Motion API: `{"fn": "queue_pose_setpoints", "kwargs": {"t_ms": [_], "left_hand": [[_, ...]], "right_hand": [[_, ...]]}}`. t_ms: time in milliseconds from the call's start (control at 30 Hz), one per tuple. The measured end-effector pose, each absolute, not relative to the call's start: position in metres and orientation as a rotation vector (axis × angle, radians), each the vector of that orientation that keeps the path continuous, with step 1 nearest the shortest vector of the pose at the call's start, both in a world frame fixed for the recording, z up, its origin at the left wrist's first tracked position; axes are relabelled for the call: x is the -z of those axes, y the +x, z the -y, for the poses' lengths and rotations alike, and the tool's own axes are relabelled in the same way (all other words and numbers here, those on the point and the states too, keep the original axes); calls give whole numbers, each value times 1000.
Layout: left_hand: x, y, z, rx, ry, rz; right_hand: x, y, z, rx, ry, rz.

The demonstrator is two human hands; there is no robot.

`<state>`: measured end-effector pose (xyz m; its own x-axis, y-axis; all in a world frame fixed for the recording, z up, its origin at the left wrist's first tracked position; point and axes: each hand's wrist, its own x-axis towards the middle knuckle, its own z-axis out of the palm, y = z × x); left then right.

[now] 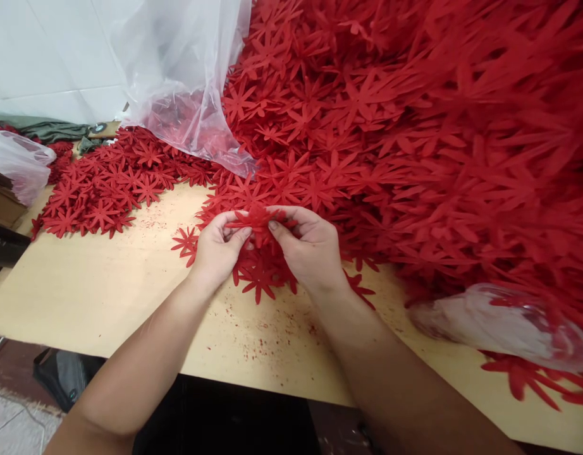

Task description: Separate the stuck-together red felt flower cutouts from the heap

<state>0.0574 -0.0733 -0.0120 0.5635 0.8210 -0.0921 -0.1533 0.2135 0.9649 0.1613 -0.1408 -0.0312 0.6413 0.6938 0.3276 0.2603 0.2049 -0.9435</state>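
Observation:
Between my two hands is a red flower-shaped cutout (258, 218) with narrow petals, raised above the table (144, 291). My left hand (221, 243) pinches its left side between thumb and fingers. On the opposite side, my right hand (310, 243) grips it the same way, thumb toward me. Whether it is one layer or several stacked together I cannot tell. More red cutouts (259, 278) lie on the table just below my hands, and a single one (186, 243) rests beside my left wrist.
A tall heap of red cutouts (367, 126) fills the back and right. A lower pile (102, 189) lies at the left. A clear plastic bag (187, 82) hangs over the heap, and another crumpled bag (500, 322) lies at the right. Red crumbs dot the tabletop near its front edge.

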Motion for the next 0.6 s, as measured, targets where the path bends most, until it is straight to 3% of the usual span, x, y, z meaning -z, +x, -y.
{"fn": "queue_pose_setpoints", "kwargs": {"t_ms": [600], "left_hand": [[18,53,57,-911,1351,-799]], "right_hand": [[60,202,137,-8,-1453,910]]}}
